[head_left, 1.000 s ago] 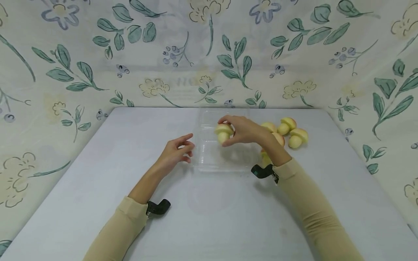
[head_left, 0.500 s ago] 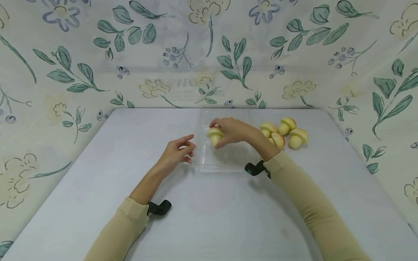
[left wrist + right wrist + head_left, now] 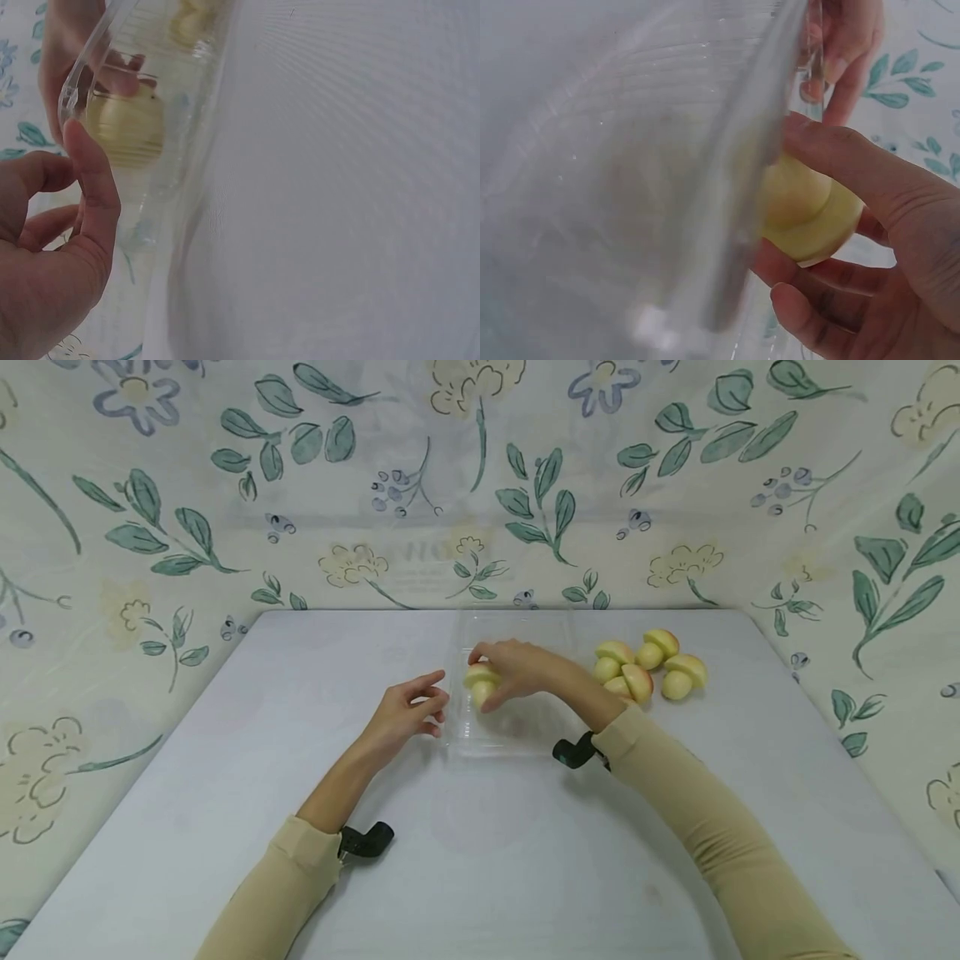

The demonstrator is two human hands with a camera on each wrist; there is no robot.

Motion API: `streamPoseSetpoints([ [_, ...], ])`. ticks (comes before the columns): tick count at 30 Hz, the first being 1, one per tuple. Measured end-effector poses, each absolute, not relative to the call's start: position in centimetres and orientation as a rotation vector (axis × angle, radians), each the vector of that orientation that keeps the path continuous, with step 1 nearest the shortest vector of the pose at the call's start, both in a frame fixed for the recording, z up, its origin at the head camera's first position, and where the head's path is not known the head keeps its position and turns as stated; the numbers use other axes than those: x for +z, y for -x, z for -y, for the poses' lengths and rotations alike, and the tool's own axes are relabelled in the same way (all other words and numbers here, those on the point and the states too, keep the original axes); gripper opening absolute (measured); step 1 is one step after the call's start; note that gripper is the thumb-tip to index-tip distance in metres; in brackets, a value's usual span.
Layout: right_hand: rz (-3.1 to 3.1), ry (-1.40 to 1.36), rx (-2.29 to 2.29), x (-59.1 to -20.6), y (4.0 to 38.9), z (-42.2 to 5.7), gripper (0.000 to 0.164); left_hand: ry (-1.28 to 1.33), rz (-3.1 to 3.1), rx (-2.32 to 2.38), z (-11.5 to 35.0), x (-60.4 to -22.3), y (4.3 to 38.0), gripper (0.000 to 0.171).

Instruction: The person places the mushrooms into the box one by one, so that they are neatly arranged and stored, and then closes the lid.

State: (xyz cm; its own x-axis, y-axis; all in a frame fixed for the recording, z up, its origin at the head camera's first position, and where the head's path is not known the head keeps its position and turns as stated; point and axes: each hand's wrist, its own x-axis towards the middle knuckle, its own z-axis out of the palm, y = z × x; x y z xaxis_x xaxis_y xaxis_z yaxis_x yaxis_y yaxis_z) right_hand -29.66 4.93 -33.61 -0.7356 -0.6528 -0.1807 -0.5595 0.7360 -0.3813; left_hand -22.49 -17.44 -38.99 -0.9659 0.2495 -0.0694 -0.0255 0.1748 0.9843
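My right hand (image 3: 517, 667) reaches over a clear plastic container (image 3: 517, 745) in the head view, pinching a pale yellow mushroom-shaped piece (image 3: 482, 677) between thumb and fingers. The piece stands cap up, low inside the container's left half. In the right wrist view its rounded cap (image 3: 825, 232) shows between the fingers, partly behind the clear plastic. My left hand (image 3: 408, 706) lies just outside the container's left wall, fingers loosely bent. A fingertip is right at the plastic rim in the left wrist view, and the piece (image 3: 131, 127) shows through the wall.
Several similar mushroom-shaped pieces (image 3: 686, 668), some with reddish cap edges, lie grouped on the white table (image 3: 465, 860) right of the container. A floral cloth (image 3: 420, 527) hangs behind the table's far edge. Each wrist wears a black camera mount (image 3: 367, 840).
My right hand has moved left and lower into the container with the mushroom-shaped piece, uncovering more of the group on the right. My left hand has stayed almost still.
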Motion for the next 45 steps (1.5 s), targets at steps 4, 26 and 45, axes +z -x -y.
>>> streamPoseSetpoints([
  [4,-2.623,0.955,-0.406,-33.7,29.6,-4.5,0.071,-0.225,-2.221,1.881,17.4,-38.9,22.3,0.056],
  [26,-2.653,0.948,-0.334,-34.0,29.3,-3.3,0.067,-0.241,-2.240,1.847,17.3,-38.8,22.3,0.056],
  [45,-2.741,0.862,-0.390,-34.3,28.7,-3.7,0.060,-0.222,-2.230,1.867,17.2,-39.0,22.4,0.056],
])
